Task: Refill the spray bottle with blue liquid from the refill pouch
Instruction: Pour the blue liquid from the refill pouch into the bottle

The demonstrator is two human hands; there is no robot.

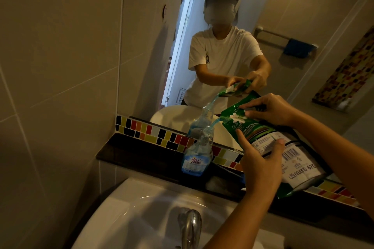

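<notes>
A clear spray bottle [197,152] with a blue label stands upright and uncapped on the dark ledge [141,159] behind the sink. It holds some blue liquid at the bottom. The green and white refill pouch [281,147] is tilted toward it, and a thin blue stream [216,121] runs from its corner into the bottle neck. My left hand [259,163] grips the pouch's lower middle from below. My right hand [271,109] pinches the pouch's top edge near the spout.
A white sink [131,214] with a chrome tap [190,226] lies below. A mirror [222,46] above the ledge reflects the person, bottle and pouch. Coloured mosaic tiles [153,131] line the ledge's back. A tiled wall [50,66] closes in the left.
</notes>
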